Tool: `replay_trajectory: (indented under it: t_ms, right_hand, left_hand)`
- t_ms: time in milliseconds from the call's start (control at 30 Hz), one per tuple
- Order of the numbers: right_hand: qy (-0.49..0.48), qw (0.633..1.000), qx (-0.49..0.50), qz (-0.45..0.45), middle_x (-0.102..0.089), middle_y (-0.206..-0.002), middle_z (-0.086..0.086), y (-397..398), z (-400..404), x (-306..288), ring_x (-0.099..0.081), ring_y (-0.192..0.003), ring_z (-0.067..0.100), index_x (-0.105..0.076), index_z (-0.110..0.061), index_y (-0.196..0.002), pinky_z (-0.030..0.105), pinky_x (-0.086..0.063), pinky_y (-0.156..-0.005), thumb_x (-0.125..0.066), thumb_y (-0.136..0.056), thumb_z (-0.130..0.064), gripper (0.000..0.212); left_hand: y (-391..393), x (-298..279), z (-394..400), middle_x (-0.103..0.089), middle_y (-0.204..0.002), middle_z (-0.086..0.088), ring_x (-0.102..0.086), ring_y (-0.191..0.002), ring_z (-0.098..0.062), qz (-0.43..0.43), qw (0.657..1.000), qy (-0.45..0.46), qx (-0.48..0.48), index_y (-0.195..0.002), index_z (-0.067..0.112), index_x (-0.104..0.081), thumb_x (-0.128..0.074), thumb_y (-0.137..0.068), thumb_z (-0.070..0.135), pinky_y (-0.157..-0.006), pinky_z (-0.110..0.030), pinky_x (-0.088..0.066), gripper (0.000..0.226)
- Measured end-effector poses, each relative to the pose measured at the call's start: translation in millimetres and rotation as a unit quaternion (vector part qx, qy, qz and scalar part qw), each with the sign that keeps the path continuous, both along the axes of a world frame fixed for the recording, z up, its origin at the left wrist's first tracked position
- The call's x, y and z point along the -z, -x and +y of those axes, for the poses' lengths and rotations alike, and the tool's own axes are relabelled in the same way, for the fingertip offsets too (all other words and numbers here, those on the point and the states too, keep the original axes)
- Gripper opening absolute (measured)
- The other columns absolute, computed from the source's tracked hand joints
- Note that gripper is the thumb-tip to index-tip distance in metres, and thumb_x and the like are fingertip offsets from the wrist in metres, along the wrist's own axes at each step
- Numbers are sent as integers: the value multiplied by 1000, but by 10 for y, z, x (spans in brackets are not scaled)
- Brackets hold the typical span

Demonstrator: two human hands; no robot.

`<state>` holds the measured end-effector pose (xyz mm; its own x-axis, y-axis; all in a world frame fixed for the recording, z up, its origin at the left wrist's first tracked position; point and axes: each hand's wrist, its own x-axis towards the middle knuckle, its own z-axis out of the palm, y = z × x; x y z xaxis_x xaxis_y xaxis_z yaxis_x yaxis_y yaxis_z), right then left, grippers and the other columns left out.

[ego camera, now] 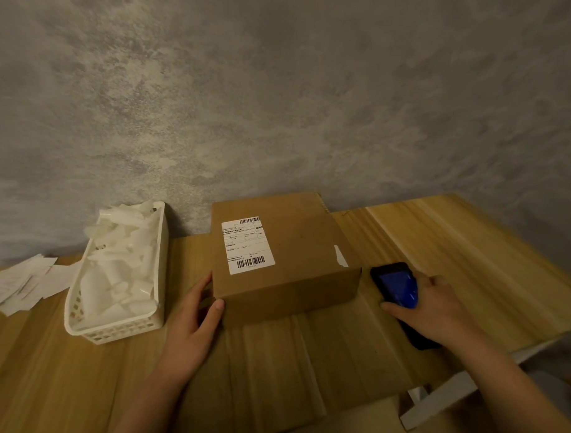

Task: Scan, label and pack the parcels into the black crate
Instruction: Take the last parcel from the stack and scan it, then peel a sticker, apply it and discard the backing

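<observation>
"Which step is this?"

"Scanning, I think. The left hand (197,313) holds the near left corner of the brown box (285,258), thumb on the front. The box sits in the middle of the wooden bench (457,259). The right hand (433,305) curls around the scanner (397,288), just right of the box."

"What next?"

"Probably lift the scanner and aim it at the white label (248,245) on top."

"And the room?"

"A white basket (118,274) of plastic scraps, loose papers (21,285), a grey wall (273,87). I see no black crate."
</observation>
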<state>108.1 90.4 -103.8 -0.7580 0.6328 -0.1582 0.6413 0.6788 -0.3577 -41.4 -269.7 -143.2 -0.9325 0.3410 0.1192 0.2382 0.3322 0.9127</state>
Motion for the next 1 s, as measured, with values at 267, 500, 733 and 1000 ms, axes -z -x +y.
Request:
replay_trajectory:
  t_ms: [267, 500, 733, 1000]
  right_hand:
    - [-37, 971, -111, 208, -46, -140, -2, 491, -626, -568, -45, -128, 17, -45, -20, -140, 35, -42, -102, -54, -94, -43, 52]
    - [35, 930, -292, 221, -39, -130, -16, 1178, -1549, -641, -42, -112, 1, -47, -29, -129, 11, -43, -73, -53, -96, -35, 34]
    - [4, 883, -422, 205, -50, -125, -11, 1744, -2225, -543, -47, -114, 7, -54, -26, -125, 25, -43, -95, -54, -95, -31, 30]
    - [-19, 880, -448, 155, -56, -111, -12, 2033, -2483, -387, -51, -99, 6, -58, -26, -119, 28, -49, -88, -47, -98, -33, 24]
  left_hand:
    - [-119, -47, -16, -39, -142, 21, -45, -131, -7, 143, 987, 54, -42, -148, 34, -33, -51, -97, 46, -107, -35, -42, 55]
    - [-166, -362, -392, -51, -130, 19, -47, -124, 1, 217, 969, 96, -70, -133, 39, -45, -46, -93, 43, -103, -21, -41, 40]
    - [66, -564, -1159, -55, -114, 30, -55, -110, -1, 216, 953, 101, -184, -117, 40, -56, -48, -93, 38, -89, -14, -42, 25]
    - [682, -526, -1843, -63, -108, 12, -59, -97, -5, 80, 937, 187, -285, -112, 28, -62, -57, -98, 23, -80, -25, -49, 16]
